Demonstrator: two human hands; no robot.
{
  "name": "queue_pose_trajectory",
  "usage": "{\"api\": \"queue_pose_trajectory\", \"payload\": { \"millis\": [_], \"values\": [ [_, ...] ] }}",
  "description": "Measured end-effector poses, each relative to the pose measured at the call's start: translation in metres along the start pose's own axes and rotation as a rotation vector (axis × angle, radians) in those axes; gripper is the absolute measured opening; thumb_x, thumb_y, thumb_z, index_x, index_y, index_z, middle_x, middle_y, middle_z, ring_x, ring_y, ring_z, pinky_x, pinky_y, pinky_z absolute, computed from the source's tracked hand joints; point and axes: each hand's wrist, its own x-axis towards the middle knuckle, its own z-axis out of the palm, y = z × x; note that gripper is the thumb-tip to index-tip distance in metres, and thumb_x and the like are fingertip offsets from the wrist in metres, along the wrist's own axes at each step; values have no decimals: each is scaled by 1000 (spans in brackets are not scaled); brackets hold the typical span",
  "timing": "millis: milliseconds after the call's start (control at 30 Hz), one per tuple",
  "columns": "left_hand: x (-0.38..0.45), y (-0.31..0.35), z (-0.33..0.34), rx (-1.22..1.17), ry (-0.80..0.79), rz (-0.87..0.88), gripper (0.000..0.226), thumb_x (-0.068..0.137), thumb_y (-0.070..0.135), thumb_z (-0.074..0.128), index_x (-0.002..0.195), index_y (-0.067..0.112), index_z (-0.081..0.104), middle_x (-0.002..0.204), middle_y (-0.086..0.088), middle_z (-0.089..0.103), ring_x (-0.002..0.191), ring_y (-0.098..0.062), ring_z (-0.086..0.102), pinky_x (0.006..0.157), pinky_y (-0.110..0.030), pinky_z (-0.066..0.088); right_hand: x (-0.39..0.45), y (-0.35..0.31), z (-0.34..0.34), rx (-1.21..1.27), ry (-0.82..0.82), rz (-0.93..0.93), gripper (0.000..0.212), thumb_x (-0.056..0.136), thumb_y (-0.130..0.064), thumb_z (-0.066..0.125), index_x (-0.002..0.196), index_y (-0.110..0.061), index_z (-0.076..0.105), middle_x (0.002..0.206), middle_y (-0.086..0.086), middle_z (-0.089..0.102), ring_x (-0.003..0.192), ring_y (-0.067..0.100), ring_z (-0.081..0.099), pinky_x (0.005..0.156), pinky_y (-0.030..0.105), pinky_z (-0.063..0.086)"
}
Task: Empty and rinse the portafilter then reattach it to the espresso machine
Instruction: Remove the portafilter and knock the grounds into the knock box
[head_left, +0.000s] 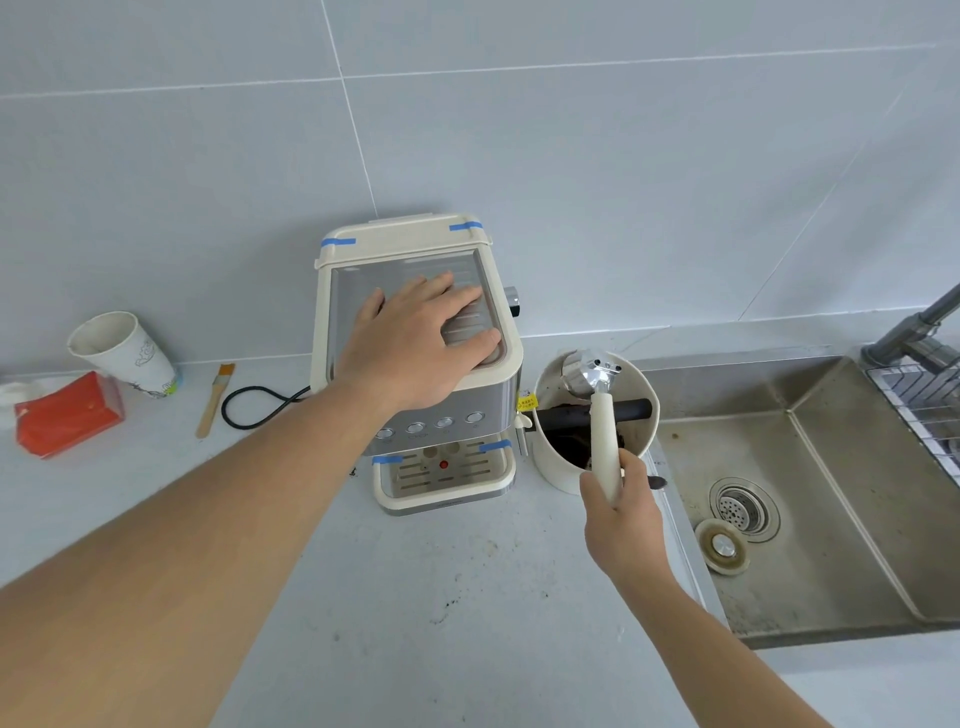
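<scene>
Pointing away, the portafilter (597, 410) runs lengthwise from the right hand (621, 512).

Cream-handled portafilter (597, 395) upturned beside cream espresso machine (415, 364)

Faucet (919, 327) and rack (919, 405) are cut off at the right edge. Portafilter (597, 395) basket faces away, contents hidden. Button (415, 427) labels are illegible.

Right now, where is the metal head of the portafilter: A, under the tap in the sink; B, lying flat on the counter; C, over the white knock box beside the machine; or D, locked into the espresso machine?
C: the right hand grips the portafilter by its handle, head turned down over the knock box beside the espresso machine.
</scene>
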Motion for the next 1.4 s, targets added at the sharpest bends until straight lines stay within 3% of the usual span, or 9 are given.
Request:
{"api": "queue_pose_trajectory", "payload": {
  "millis": [433, 667, 967, 1267, 1400],
  "values": [
    [-1, 1, 0, -16, -4, -7, 61, 86, 68, 36, 142, 44, 36, 158, 13, 27, 146, -9, 17, 119, -44, 4, 9, 2, 0, -26, -43, 53, 28, 99, -27, 50, 126, -19, 45, 82, 4, 54, 63, 18, 50, 50, 30, 41],
    [-1, 1, 0, -29, -6, -14, 62, 85, 69, 37, 142, 44, 37, 158, 13, 26, 147, -8, 17, 120, -45, 4, 13, -1, -2, 30, -41, 92, 27, 97, -30, 54, 120, -18, 46, 87, 9, 58, 65, 22, 55, 51, 34, 48],
    [0, 1, 2, -32, 9, -20, 62, 84, 69, 38, 140, 44, 39, 157, 13, 28, 146, -8, 19, 120, -45, 6, 7, -13, -19, 410, -120, 161, 14, 99, -19, 54, 108, -9, 56, 75, 11, 53, 51, 20, 52, 47, 32, 45],
    [1, -1, 1, -26, -4, -20, 62, 85, 68, 39, 142, 44, 39, 158, 13, 28, 146, -7, 18, 120, -44, 6, -1, -18, -54, 760, -424, 218, 13, 99, -20, 59, 105, -10, 55, 68, 5, 51, 47, 17, 43, 43, 27, 34],
    [0, 0, 2, -21, -6, -29, 61, 86, 67, 40, 142, 43, 38, 158, 13, 27, 146, -6, 16, 119, -43, 6, -3, -12, -71, 925, -542, 261, 33, 85, -25, 62, 114, -10, 59, 69, 7, 51, 45, 15, 41, 39, 23, 34]
  ]
}}
